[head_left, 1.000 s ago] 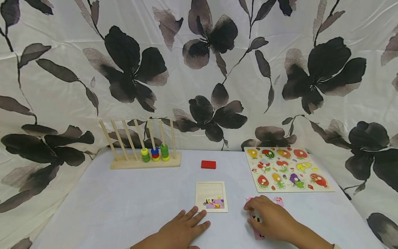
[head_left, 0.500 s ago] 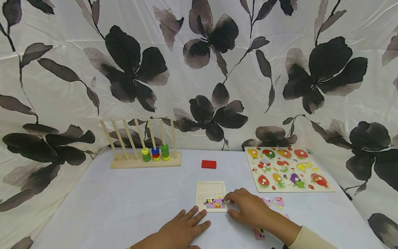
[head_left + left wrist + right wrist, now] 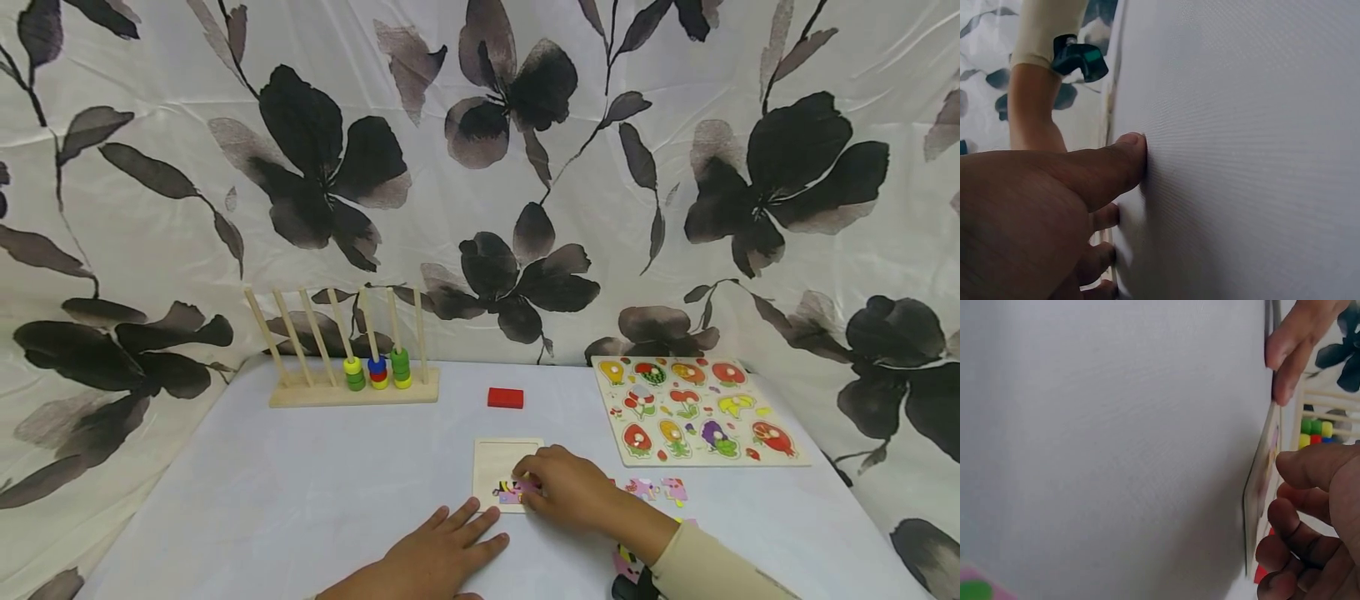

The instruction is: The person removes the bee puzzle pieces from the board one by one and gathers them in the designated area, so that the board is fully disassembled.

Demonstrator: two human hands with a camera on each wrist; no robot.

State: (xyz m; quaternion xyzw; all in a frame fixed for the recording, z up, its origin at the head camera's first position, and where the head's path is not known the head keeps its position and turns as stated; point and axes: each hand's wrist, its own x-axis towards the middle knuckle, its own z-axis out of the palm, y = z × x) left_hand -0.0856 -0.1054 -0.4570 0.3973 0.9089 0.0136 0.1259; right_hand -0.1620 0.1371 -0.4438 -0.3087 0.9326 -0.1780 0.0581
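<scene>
A small square wooden puzzle tray (image 3: 495, 458) lies in front of me, with joined pink jigsaw pieces (image 3: 507, 493) along its lower edge. Over the right part of these, my right hand (image 3: 573, 492) bends its thumb and fingers round what looks like a jigsaw piece, mostly covered by the fingertips. In the right wrist view the right thumb (image 3: 1313, 465) and curled fingers are close above the tray's face. My left hand (image 3: 442, 550) rests flat with fingers spread, its fingertips at the tray's lower left edge. The left wrist view shows its thumb (image 3: 1129, 150) on the white cloth.
Loose pink jigsaw pieces (image 3: 674, 490) lie right of the tray, some partly behind the right forearm. Beyond them is a fruit puzzle board (image 3: 705, 454). A red block (image 3: 506, 398) and a peg stand (image 3: 322, 398) with coloured rings stand farther back, before a flowered cloth.
My right hand has moved left from the loose pieces on the right to above the tray. The left hand has stayed in place.
</scene>
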